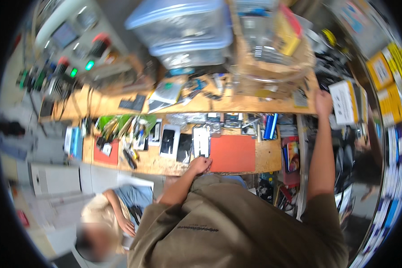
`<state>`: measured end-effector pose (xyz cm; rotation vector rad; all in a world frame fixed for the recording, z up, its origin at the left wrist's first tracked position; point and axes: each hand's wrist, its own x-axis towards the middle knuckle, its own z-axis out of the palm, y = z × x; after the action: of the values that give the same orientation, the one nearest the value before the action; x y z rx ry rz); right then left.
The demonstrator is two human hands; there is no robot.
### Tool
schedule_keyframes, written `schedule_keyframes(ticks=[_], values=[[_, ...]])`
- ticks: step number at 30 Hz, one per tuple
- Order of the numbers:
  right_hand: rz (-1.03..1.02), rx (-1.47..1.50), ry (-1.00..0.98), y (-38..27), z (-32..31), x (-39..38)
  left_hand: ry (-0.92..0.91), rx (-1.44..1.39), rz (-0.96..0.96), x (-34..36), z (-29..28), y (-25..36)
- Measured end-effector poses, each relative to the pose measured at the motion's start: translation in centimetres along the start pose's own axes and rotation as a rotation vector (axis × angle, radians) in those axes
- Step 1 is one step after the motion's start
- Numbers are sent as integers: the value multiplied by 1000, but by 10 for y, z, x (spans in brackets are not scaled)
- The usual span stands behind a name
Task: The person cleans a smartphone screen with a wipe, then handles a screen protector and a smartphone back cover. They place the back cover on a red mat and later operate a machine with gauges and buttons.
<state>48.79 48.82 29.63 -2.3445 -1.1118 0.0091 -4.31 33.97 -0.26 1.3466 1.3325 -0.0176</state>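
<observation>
My left hand [201, 165] rests at the front edge of the workbench with its fingers curled in; what they hold, if anything, is hidden. Just beyond it lies a white tray-like piece with dark markings [201, 142], and to its right an orange-red mat [233, 153]. My right arm is stretched far forward. The right hand [324, 102] is closed at the right end of the raised wooden shelf [254, 106], beside a white and yellow box [342, 102]. Whatever is inside its fingers does not show.
Phones [169, 142], pens and tools [131, 134] crowd the bench's left. Above, the shelf carries blue-lidded tubs [187, 38], a cardboard box [272, 76] and a machine with green lights [69, 35]. Another person [105, 214] sits at the lower left. Stacked boxes [391, 165] line the right.
</observation>
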Motion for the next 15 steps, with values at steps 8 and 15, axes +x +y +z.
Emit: schedule_keyframes(ticks=[8, 15], values=[[-41, -21, 38, 11, 2, 14, 49, 140, 6, 0, 1, 3], [-67, 3, 19, 11, 0, 17, 68, 66, -24, -6, -1, 3]])
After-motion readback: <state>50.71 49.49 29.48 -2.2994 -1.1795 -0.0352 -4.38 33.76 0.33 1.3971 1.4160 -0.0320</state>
